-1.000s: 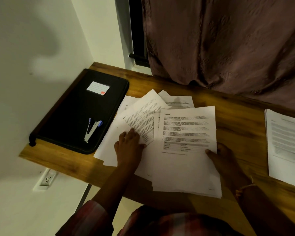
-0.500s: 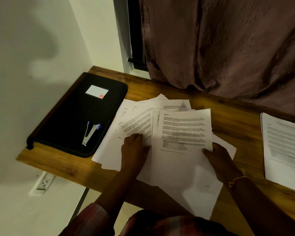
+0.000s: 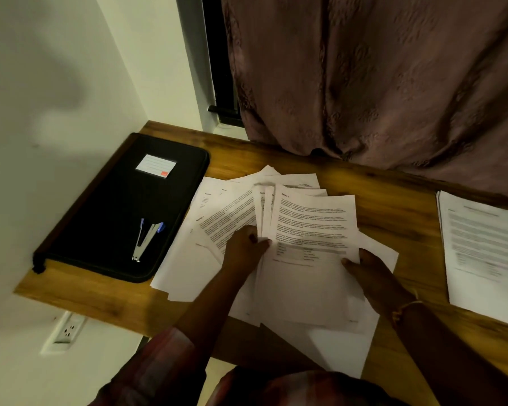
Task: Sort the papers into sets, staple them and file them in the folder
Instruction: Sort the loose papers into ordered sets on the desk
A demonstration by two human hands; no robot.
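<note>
Since half a second ago the left hand (image 3: 244, 247) has shifted right, off the spread sheets, and now pinches the left edge of a fanned sheaf (image 3: 311, 224). The right hand (image 3: 370, 276) grips the sheaf's right edge, thumb on top. On the wooden table (image 3: 393, 206), loose papers (image 3: 217, 218) lie scattered under the sheaf, and a separate stack (image 3: 487, 253) lies well apart at the right. The black folder (image 3: 123, 206) lies closed at the left end, with the stapler (image 3: 145, 238) on it.
</note>
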